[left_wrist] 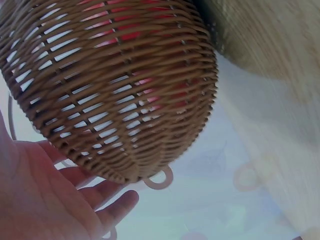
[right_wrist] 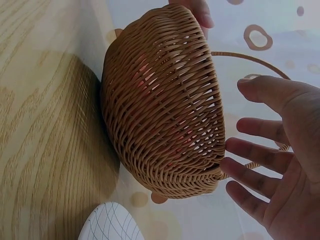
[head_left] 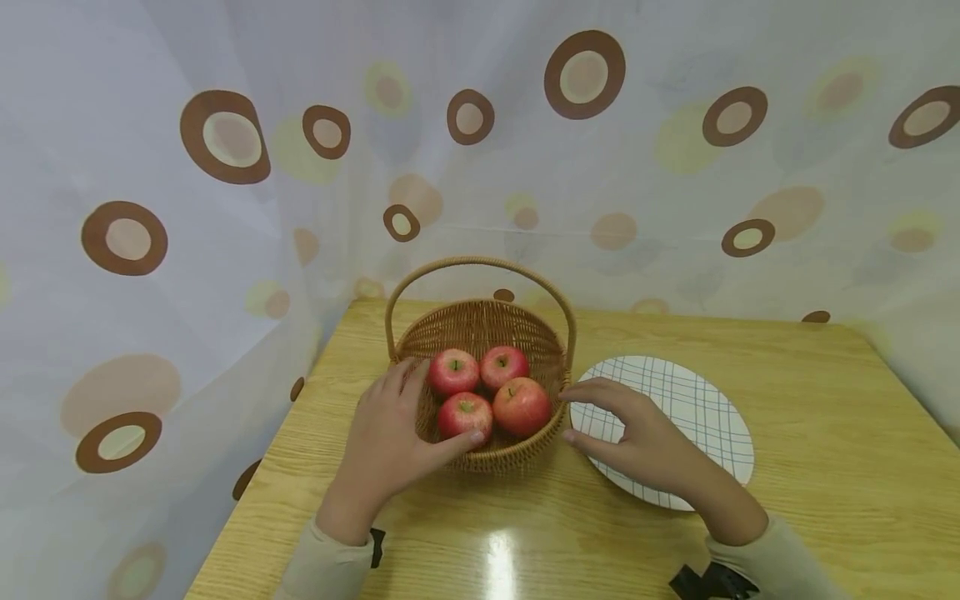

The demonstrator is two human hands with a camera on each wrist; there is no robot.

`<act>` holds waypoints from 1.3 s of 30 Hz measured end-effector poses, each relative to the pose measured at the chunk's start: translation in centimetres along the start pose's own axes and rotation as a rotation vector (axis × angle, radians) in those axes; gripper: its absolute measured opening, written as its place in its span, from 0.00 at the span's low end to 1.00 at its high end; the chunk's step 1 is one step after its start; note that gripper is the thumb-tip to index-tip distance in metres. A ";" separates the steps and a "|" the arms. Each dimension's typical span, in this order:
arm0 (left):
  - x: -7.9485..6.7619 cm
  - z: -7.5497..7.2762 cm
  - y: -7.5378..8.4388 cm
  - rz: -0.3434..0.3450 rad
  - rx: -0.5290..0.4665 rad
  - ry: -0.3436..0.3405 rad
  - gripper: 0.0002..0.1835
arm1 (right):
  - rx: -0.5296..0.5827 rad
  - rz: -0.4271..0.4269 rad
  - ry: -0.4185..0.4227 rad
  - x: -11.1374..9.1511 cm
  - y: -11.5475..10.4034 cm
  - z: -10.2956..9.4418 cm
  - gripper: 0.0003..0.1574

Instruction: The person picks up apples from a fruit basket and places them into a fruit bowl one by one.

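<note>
A round wicker basket with a tall arched handle stands on the table, holding several red apples. My left hand lies along its left rim, fingers extended, thumb reaching over the front rim by the nearest apple. In the left wrist view, the fingers are spread beside the rim; firm contact cannot be told. At the right rim, my right hand has its thumb and fingers apart. The right wrist view shows the fingertips at or just beside the weave, gripping nothing.
A white oval plate with blue grid lines lies right of the basket, partly under my right forearm. The wooden table extends to the right. A circle-patterned curtain hangs behind and along the left side.
</note>
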State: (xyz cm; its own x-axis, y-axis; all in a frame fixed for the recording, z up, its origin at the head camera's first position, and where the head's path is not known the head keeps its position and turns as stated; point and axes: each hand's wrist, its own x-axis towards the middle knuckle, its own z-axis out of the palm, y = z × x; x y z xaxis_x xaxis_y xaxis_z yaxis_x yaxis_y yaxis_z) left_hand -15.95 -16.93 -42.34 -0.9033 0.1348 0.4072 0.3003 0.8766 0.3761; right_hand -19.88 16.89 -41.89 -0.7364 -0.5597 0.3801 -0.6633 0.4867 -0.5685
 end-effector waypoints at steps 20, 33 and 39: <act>-0.4 -0.4 -1.7 -0.114 0.022 -0.084 0.80 | -0.032 0.005 -0.005 0.6 -0.5 0.4 0.27; 0.2 -0.5 -1.7 -0.172 0.066 -0.213 0.88 | -0.070 -0.011 0.008 1.2 -1.1 0.7 0.26; 0.5 -0.6 -1.4 -0.193 0.106 -0.244 0.92 | -0.090 -0.020 0.020 1.5 -1.1 0.8 0.27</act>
State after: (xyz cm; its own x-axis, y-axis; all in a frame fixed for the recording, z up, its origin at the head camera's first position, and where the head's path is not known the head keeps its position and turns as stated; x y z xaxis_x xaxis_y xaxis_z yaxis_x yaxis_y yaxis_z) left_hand -16.66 -18.39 -42.22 -0.9911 0.0566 0.1205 0.0941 0.9382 0.3332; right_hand -20.11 14.96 -41.30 -0.7247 -0.5568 0.4059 -0.6867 0.5343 -0.4930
